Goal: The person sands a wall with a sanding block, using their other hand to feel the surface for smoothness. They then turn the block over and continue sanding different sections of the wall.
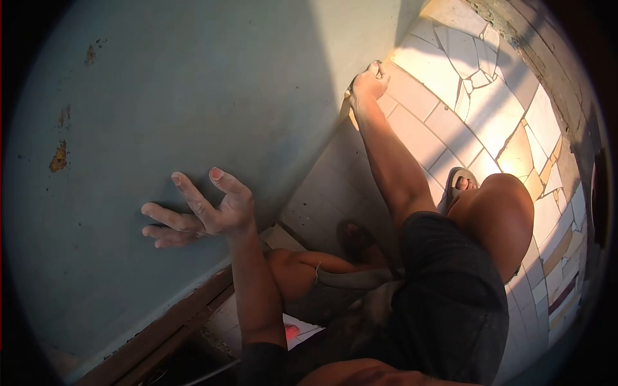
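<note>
My left hand (203,212) is raised in front of the grey-green wall (193,116), its fingers spread and nothing in them. Whether its fingertips touch the wall is not clear. Further off, my right hand (371,80) is closed low down, where the wall meets the tiled floor (412,128). A small pale edge of something (348,96) shows beside its wrist, against the foot of the wall; what the fingers hold is too small to make out.
My bent knee (499,212) and a sandalled foot (462,183) are at the right, on sunlit broken tiles (476,71). Another sandal (355,235) lies in shadow. A brown wooden sill (174,321) runs along the lower left. The wall has chipped paint patches (58,156).
</note>
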The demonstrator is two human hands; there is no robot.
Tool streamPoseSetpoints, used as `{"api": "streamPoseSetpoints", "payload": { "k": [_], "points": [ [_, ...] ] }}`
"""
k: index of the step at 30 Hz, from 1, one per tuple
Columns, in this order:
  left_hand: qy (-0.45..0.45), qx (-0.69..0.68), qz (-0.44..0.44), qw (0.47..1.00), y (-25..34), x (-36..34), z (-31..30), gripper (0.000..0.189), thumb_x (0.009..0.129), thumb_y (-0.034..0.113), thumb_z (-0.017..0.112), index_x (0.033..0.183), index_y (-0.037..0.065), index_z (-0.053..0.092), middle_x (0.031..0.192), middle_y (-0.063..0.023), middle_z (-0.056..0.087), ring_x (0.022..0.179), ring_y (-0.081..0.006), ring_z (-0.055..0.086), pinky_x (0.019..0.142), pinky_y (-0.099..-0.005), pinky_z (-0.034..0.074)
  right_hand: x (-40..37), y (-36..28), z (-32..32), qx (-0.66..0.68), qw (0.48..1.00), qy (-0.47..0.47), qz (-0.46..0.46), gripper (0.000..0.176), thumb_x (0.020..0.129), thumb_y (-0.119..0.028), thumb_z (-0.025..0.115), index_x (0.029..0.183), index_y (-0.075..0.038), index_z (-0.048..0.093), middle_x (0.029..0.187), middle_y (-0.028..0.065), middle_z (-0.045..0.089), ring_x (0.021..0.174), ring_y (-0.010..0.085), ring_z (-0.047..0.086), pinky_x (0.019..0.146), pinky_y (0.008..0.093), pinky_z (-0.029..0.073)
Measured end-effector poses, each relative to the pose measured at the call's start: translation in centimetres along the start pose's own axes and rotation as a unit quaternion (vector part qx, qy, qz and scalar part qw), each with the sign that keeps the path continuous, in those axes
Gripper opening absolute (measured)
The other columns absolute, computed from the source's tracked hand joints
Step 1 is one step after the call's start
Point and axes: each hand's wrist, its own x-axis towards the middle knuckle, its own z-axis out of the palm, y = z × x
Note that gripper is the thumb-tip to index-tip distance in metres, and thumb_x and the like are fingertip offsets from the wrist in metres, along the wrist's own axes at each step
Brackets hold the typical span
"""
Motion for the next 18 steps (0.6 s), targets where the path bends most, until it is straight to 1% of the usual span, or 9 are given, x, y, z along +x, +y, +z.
{"api": "streamPoseSetpoints", "payload": {
  "k": [2,5,7,9,13,15,16,17,18],
  "points": [
    [0.021,-0.002,-0.004,1.0,-0.2,-0.1,0.3,0.055,0.1,0.048,0.058,0.139,0.009,0.065,0.164,-0.032,0.03,0.158,-0.0494,0.011,0.123,-0.0668,-0.002,-4.3,6.3,-0.3,-0.008,0.986,-0.004,-0.166,0.035,0.106,-0.022,0.057,0.137,-0.009,0.056,0.133,0.0166,0.05,0.121,0.0267,0.057,0.106,0.0377,0.045],
    [0.006,-0.01,0.009,1.0,-0.2,-0.6,0.1,0.055,0.1,0.048,0.058,0.139,0.01,0.066,0.164,-0.0321,0.031,0.158,-0.0495,0.011,0.123,-0.0671,-0.002,-4.9,5.1,0.3,-0.059,0.974,0.045,-0.214,0.033,0.106,-0.025,0.056,0.133,-0.007,0.059,0.105,0.0084,0.064,0.103,0.0241,0.063,0.095,0.0359,0.05],
    [-0.009,-0.009,0.028,1.0,0.1,-0.7,0.2,0.054,0.099,0.048,0.059,0.139,0.012,0.066,0.164,-0.0313,0.031,0.158,-0.049,0.01,0.123,-0.0661,-0.003,-4.7,1.0,0.0,-0.114,0.967,0.05,-0.22,0.032,0.106,-0.025,0.055,0.134,-0.009,0.059,0.107,0.0086,0.063,0.102,0.023,0.062,0.093,0.0347,0.05],
    [-0.025,0.0,0.024,0.999,0.3,-0.7,0.2,0.053,0.098,0.048,0.059,0.138,0.013,0.067,0.164,-0.0306,0.032,0.158,-0.0488,0.01,0.123,-0.0656,-0.003,-2.2,-2.6,0.4,0.016,1.0,-0.008,0.019,0.039,0.106,-0.024,0.056,0.14,-0.005,0.058,0.137,0.0167,0.048,0.112,0.0271,0.06,0.089,0.0403,0.054],
    [-0.01,-0.013,0.019,1.0,0.5,-0.7,0.3,0.05,0.098,0.047,0.06,0.135,0.016,0.069,0.165,-0.0284,0.032,0.159,-0.0483,0.01,0.124,-0.0648,-0.004,0.7,1.5,0.9,0.053,0.998,-0.032,-0.03,0.045,0.107,-0.027,0.053,0.146,-0.006,0.057,0.137,0.0163,0.054,0.107,0.0265,0.062,0.079,0.0412,0.056],
    [-0.001,-0.016,0.017,1.0,0.5,-0.5,0.6,0.051,0.098,0.048,0.061,0.135,0.015,0.07,0.165,-0.0264,0.034,0.159,-0.046,0.012,0.124,-0.0641,-0.003,-2.3,6.0,0.8,-0.01,0.968,-0.048,-0.246,0.049,0.109,-0.032,0.046,0.151,-0.009,0.054,0.133,0.0148,0.062,0.102,0.0251,0.063,0.077,0.0392,0.055],
    [-0.008,-0.018,0.02,1.0,0.4,-0.7,0.2,0.052,0.098,0.049,0.061,0.135,0.013,0.071,0.165,-0.0243,0.036,0.159,-0.0438,0.013,0.124,-0.0634,-0.001,-3.9,4.2,1.1,-0.109,0.954,0.034,-0.277,0.049,0.109,-0.032,0.046,0.152,-0.008,0.053,0.13,0.014,0.067,0.095,0.0221,0.064,0.072,0.0383,0.055],
    [-0.011,-0.018,0.024,0.999,0.5,-0.7,0.3,0.052,0.098,0.049,0.061,0.135,0.013,0.071,0.165,-0.0243,0.036,0.159,-0.0438,0.013,0.124,-0.0634,-0.001,-2.4,2.3,1.4,-0.111,0.955,0.037,-0.273,0.049,0.109,-0.032,0.046,0.152,-0.008,0.053,0.13,0.014,0.067,0.095,0.0221,0.064,0.072,0.0383,0.055],
    [-0.018,-0.013,0.021,1.0,0.6,-0.7,0.5,0.051,0.097,0.048,0.062,0.135,0.014,0.07,0.165,-0.0266,0.034,0.159,-0.0459,0.011,0.123,-0.0639,-0.003,1.3,0.2,1.9,-0.029,0.991,-0.006,-0.134,0.049,0.109,-0.031,0.047,0.152,-0.008,0.053,0.124,0.0143,0.067,0.095,0.0228,0.065,0.077,0.0379,0.055]
  ]
}}
